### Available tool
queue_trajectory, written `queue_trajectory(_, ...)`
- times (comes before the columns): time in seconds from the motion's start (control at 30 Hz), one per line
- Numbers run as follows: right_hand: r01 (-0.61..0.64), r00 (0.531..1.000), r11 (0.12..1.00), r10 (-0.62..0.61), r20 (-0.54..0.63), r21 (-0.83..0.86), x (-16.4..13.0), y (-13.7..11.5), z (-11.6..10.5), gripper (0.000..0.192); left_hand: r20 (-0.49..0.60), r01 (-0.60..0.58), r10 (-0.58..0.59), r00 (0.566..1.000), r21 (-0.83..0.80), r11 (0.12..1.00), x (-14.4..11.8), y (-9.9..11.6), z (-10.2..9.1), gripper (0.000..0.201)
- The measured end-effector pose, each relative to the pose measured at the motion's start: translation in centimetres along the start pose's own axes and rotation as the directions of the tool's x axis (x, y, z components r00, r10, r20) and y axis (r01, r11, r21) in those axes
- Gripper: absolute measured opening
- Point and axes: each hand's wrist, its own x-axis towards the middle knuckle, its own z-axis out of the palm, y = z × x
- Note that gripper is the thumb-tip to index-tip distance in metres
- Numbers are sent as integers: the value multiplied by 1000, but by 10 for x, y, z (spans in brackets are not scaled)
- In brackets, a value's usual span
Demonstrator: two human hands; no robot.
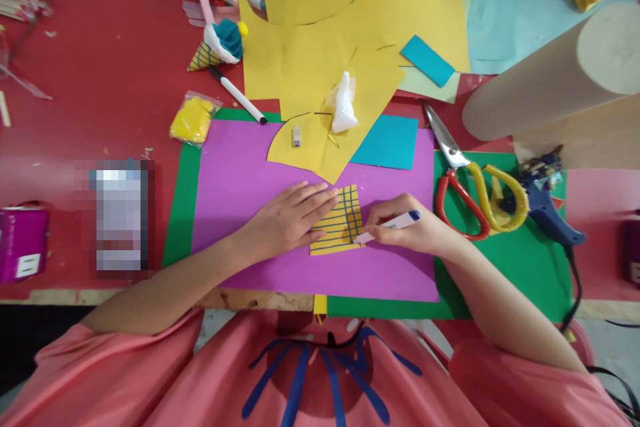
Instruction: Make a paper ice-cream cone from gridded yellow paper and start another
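Note:
A small yellow paper piece (340,220) lies on the purple sheet (280,273), with dark lines running across it and several crossing lines near its right edge. Flat on its left part rests my left hand (287,217), fingers stretched out. My right hand (407,223) grips a white marker (387,227) with a dark blue end, its tip touching the paper near the lower right corner. Above them are a yellow cut piece (300,147) with a small marker cap (297,136) on it, and a white lump in clear wrap (345,103).
Scissors (453,153) and a blue glue gun (550,207) lie on the right, below a large pale roll (540,73). A paper ice-cream cone (217,43), a black-tipped marker (243,99) and a yellow packet (193,119) are at upper left. Yellow sheets (415,0) cover the back.

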Motion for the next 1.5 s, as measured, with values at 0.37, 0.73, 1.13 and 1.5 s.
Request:
queue_trajectory(0.37, 49, 997, 999, -50, 61, 17, 1, 4, -2, 20, 0, -1, 1, 1000, 1, 1000, 0, 0, 0, 54)
queue_trajectory(0.73, 45, 997, 995, -51, 61, 90, 1, 4, -4, 20, 3, 9, -9, 1000, -36, 999, 0, 0, 0, 56)
queue_trajectory(1.13, 140, 908, 899, 50, -416, 415, 7, 12, 1, 24, -125, -129, 126, 984, -15, 992, -3, -2, -10, 36)
queue_trajectory(1.5, 118, 871, 970, 1, -491, 211, 6, 12, 8, 23, 100, -167, 171, 980, -46, 985, -4, -5, -2, 47)
